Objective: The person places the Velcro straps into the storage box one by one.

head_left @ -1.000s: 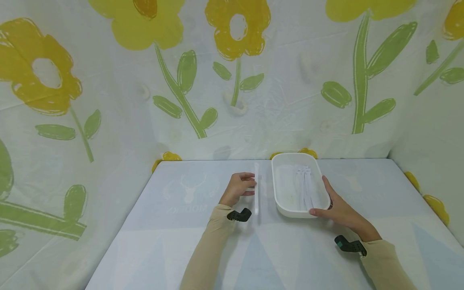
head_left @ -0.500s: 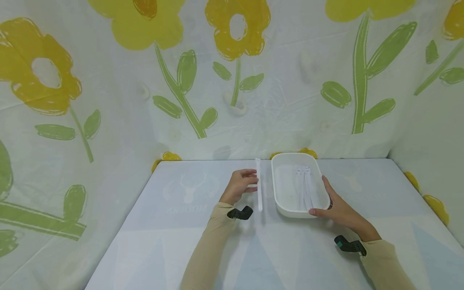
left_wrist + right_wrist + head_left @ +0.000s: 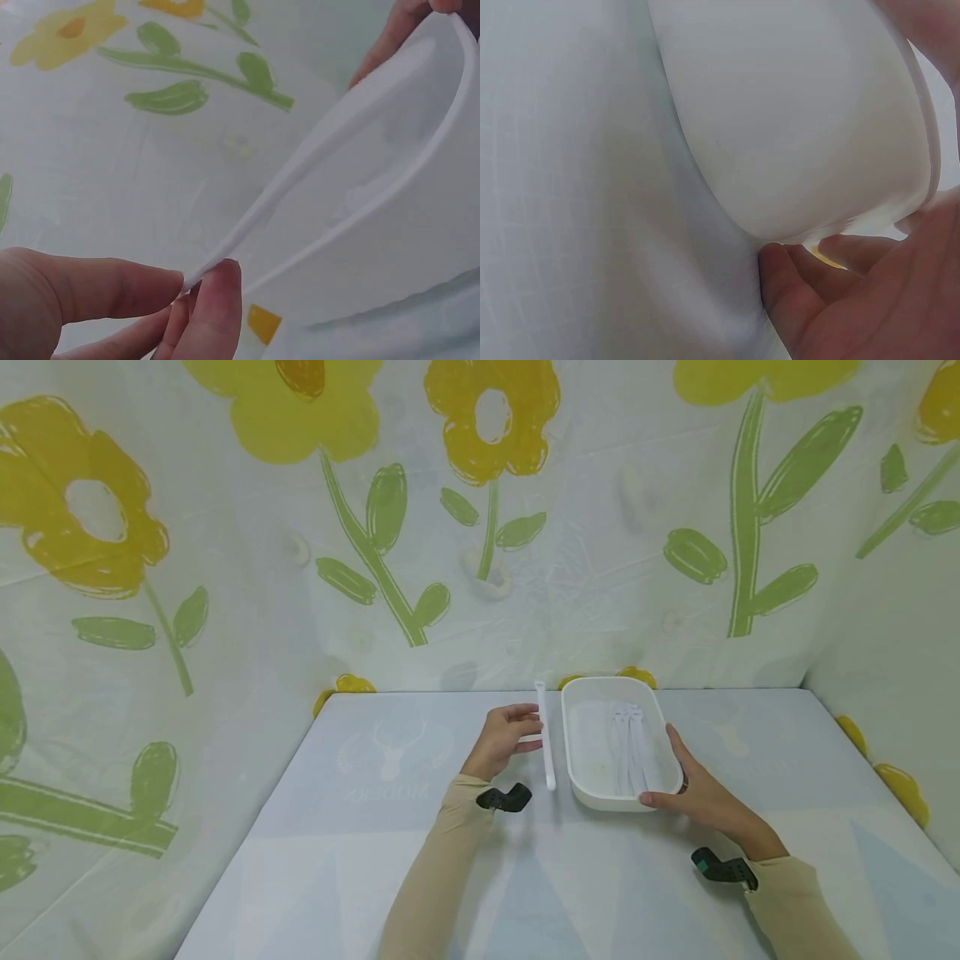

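A long thin white strip [image 3: 548, 760], slightly wider at its far end, is held by my left hand [image 3: 504, 739] just left of a white container. In the left wrist view, the left thumb and index finger [image 3: 214, 307] pinch a thin white edge. My right hand [image 3: 701, 789] grips the rounded white container [image 3: 600, 803] at its right side and near corner. Its thumb lies over the rim, and the right wrist view has the other fingers [image 3: 780, 281] low against the container wall [image 3: 795, 135]. Several white strips [image 3: 630, 743] with small wider heads lie inside.
The table [image 3: 352, 860] has a pale cloth printed with blue triangles and a deer head. A flower-printed curtain [image 3: 592, 560] hangs behind the table and along both sides. Dark wrist cameras [image 3: 504, 797] sit over the beige sleeves [image 3: 431, 877].
My left hand has moved right and a little farther away, bringing the white strip closer to the container. The strip now leans slightly. My right hand and the container have stayed still.
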Action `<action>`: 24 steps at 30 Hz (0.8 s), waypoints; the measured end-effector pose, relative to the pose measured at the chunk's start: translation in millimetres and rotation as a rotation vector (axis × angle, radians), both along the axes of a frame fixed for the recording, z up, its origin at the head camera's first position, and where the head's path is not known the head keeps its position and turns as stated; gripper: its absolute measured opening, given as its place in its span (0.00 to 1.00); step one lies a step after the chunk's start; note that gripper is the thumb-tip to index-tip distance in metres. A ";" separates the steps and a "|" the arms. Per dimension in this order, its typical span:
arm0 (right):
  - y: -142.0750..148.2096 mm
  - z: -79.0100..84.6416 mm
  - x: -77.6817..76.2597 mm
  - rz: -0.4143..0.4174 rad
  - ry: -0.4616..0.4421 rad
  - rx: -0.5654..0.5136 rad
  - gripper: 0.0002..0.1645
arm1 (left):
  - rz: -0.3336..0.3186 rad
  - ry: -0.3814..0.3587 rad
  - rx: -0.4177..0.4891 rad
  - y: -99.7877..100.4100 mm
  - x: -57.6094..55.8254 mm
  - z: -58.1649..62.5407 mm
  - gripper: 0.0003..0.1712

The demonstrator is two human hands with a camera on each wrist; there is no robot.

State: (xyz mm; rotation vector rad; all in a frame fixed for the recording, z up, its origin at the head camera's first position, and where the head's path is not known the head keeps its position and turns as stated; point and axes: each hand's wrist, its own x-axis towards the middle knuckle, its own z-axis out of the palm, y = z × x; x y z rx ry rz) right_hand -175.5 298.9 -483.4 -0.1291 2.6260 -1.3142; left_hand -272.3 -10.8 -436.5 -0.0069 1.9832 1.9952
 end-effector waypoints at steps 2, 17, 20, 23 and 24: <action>0.0 -0.1 -0.2 0.000 0.001 0.001 0.81 | 0.001 0.006 0.010 2.1 -0.1 0.4 0.23; -1.1 2.4 1.7 0.002 0.008 -0.010 0.80 | -0.002 0.020 0.099 20.8 -0.8 3.1 0.23; -1.2 2.1 1.3 0.001 0.011 -0.004 0.80 | 0.006 0.015 0.110 24.8 -1.5 2.7 0.22; -1.3 1.6 0.8 0.000 0.010 -0.002 0.80 | 0.008 0.010 0.115 28.9 -1.9 2.6 0.22; -1.3 1.5 0.7 0.000 0.010 0.000 0.80 | 0.008 0.009 0.115 30.2 -1.9 2.5 0.22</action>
